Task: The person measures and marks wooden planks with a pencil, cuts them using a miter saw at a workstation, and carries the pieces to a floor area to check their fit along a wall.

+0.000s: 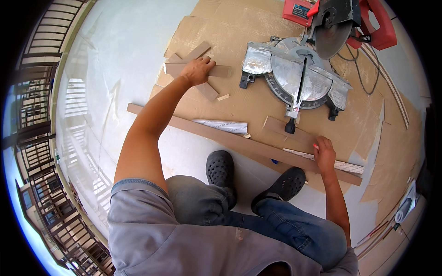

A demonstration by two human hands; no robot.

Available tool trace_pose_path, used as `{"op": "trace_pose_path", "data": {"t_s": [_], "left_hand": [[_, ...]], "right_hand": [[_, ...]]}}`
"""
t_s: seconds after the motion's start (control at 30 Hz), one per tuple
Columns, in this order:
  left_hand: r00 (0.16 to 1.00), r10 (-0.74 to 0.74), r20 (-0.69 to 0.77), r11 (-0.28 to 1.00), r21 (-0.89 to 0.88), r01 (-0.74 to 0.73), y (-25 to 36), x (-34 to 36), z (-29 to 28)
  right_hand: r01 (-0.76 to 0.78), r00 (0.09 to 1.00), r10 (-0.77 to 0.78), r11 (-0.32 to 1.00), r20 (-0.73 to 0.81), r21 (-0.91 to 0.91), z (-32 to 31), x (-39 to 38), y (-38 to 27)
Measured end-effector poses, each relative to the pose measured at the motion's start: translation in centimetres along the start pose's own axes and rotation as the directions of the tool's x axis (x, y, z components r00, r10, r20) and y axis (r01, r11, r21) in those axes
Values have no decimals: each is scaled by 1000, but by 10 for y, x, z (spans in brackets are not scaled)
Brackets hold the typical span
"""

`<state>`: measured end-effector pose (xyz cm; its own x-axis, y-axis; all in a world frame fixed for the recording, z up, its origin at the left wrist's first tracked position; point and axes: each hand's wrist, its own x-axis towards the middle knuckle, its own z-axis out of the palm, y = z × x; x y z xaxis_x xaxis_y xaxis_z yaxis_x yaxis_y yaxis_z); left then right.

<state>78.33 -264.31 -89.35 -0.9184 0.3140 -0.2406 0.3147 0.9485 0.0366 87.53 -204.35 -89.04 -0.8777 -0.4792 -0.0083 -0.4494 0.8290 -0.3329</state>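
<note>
My left hand (197, 71) grips a short brown board (220, 71) lying across two other short boards (202, 48) on the cardboard. My right hand (324, 152) holds a small red stick, perhaps a pencil (316, 146), at the right end of another short brown board (281, 126). Beneath that hand a long brown board (221, 139) runs along the cardboard's near edge, beside a white printed strip (347, 168). A second white piece (221, 125) and a small wood offcut (223, 97) lie between the pile and the long board.
A mitre saw (276, 64) with red body and cable stands on the cardboard (202, 23). Long thin strips (398, 110) lie at right, rolled material (405, 207) near the right rim. My dark clogs (218, 168) rest on the pale floor (106, 41). A railing (41, 78) runs along the left.
</note>
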Motion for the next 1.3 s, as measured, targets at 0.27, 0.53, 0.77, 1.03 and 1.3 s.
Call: {"op": "trace_pose_path", "data": {"t_s": [0.27,0.53,0.77,1.03,1.3], "left_hand": [[986,12,165,981,-195,21,14,-67,8],[947,52,317,953,-299,48,19,-116,4],[894,293,339,856,-510,-87,75,-117,13],[818,395,419,850,-504,-152,125,-122,-18],[683,233,692,930,-365,52,144,-132,-59]], "right_hand": [[144,945,-187,975,267,170,22,-20,-87],[167,935,-204,975,291,145,45,-23,-95],[202,965,-221,970,141,135,12,-26,-98],[189,957,-227,960,183,207,-7,-44,-95],[228,959,-257,950,119,213,-25,-59,-110]]}}
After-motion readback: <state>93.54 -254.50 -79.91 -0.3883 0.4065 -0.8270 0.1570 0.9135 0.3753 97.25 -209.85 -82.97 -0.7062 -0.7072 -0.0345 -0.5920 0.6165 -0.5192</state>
